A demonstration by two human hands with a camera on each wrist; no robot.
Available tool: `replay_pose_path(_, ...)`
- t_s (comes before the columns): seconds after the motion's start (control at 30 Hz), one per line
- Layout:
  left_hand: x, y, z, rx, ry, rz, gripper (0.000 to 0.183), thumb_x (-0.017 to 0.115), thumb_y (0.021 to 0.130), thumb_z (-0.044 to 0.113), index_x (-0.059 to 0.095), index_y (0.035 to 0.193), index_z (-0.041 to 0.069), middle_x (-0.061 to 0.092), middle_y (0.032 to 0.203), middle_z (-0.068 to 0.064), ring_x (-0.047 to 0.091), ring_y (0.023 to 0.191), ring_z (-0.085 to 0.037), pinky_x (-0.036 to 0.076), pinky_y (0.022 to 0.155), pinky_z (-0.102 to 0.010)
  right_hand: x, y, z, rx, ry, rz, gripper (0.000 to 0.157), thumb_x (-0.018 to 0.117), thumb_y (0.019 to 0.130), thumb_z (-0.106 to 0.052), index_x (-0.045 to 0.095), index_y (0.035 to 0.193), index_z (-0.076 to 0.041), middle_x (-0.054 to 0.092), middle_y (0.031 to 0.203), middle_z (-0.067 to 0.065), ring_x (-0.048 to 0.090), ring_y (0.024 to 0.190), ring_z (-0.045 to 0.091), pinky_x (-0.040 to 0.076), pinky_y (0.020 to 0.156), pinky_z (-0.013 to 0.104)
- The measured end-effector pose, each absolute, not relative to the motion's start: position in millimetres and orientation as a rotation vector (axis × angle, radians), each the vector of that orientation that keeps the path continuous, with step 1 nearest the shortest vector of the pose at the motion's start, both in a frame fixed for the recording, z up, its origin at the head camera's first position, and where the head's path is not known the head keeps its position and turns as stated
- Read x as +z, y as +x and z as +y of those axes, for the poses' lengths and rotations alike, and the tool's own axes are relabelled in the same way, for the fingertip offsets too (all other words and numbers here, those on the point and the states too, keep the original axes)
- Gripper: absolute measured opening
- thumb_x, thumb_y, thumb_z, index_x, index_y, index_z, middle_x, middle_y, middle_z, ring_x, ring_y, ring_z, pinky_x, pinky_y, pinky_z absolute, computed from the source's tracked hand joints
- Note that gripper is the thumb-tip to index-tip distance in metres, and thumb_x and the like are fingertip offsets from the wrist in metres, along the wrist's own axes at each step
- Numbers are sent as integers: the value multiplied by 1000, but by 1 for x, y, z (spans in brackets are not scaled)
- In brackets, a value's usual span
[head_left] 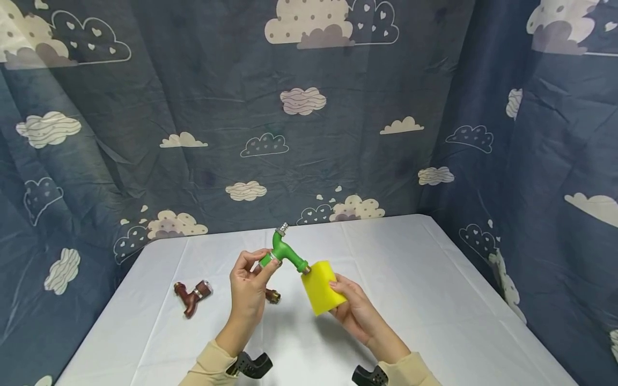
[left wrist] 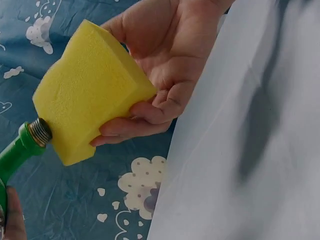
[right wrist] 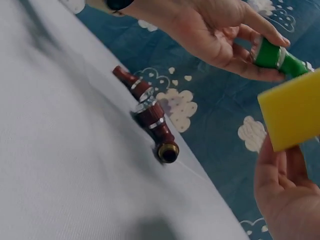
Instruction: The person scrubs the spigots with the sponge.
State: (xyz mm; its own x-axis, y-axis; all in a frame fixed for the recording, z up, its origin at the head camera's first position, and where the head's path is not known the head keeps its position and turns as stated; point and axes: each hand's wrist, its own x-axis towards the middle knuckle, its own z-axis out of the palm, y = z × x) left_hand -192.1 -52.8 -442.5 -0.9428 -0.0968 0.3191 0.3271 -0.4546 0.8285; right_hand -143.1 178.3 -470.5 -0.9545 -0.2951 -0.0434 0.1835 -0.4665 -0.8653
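Note:
Above the table, my left hand [head_left: 248, 289] grips a green tap [head_left: 285, 251] by its knob end, the metal nozzle pointing up and away. My right hand [head_left: 359, 311] holds a yellow sponge [head_left: 321, 288] between thumb and fingers. The tap's threaded inlet [left wrist: 40, 132] meets the sponge's edge in the left wrist view. Past the sponge, the right fingers [left wrist: 135, 120] curl under its lower side. In the right wrist view the sponge [right wrist: 292, 112] hides part of the tap [right wrist: 277, 57].
On the white table [head_left: 410, 279] at the left lies a brown tap [head_left: 192, 296]. A second brown tap [head_left: 273, 296] lies behind my left hand, mostly hidden in the head view. Dark blue cloud-print cloth [head_left: 338, 145] hangs around the table's back and sides.

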Motion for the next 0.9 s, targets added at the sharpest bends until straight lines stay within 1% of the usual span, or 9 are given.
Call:
replay_pose_path(0.17,-442,-189,-53,-2448,-285,-1569,28,76,86,-19,59,97,1,79,115,-1,76,96,-12,65,81,-20,-462,-139,166,-2491,-98,1769,33,63,102,-12,61,132,0,65,119,4,63,107,20,62,90,26)
replay_pose_path(0.27,-441,-185,-52,-2454,-296,-1627,29,75,86,-19,55,97,-2,77,114,0,76,95,-12,65,76,-19,-459,-138,160,-2500,-75,1958,35,69,100,-10,63,131,4,65,119,7,64,106,22,61,88,26)
replay_pose_path(0.33,-439,-182,-51,-2445,-318,-1674,30,76,86,-18,51,100,-7,74,115,-1,76,97,-11,64,72,-18,-457,-138,159,-2488,-53,2079,34,72,99,-9,64,130,3,67,120,9,66,105,21,61,87,25)
replay_pose_path(0.43,-436,-179,-49,-2426,-343,-1754,41,77,88,-14,49,117,-9,69,116,-3,75,104,-10,64,77,-19,-455,-137,157,-2448,-55,2235,32,74,99,-8,66,128,1,69,122,12,71,103,18,62,86,24)
replay_pose_path(0.57,-434,-176,-47,-2410,-366,-1830,65,76,92,-9,46,149,1,68,121,-9,75,110,-10,65,90,-23,-452,-136,157,-2452,-101,2356,33,76,97,-4,67,128,0,70,120,17,73,102,13,63,84,22)
replay_pose_path(0.63,-435,-174,-45,-2395,-380,-1873,66,75,95,-6,48,154,4,68,125,-13,76,109,-10,65,88,-22,-452,-137,157,-2461,-119,2416,34,78,95,-3,68,127,0,71,119,16,71,101,12,63,85,20)
replay_pose_path(0.77,-435,-170,-40,-2351,-431,-1949,46,74,99,0,63,143,-2,67,131,-20,77,106,-11,66,89,-24,-453,-139,158,-2417,-175,2586,35,82,92,-3,70,126,-3,70,121,11,68,103,13,58,93,17)
replay_pose_path(0.83,-434,-168,-37,-2300,-439,-1985,39,75,98,1,68,136,-2,68,129,-22,78,104,-11,66,90,-27,-454,-140,158,-2358,-213,2697,35,84,92,-5,71,124,-6,70,124,9,66,106,14,55,97,19)
replay_pose_path(0.9,-433,-167,-36,-2231,-432,-2016,35,77,97,2,71,132,-1,71,127,-22,77,103,-11,66,89,-27,-455,-141,158,-2289,-246,2802,34,85,90,-7,72,122,-9,70,126,6,65,110,15,54,98,23)
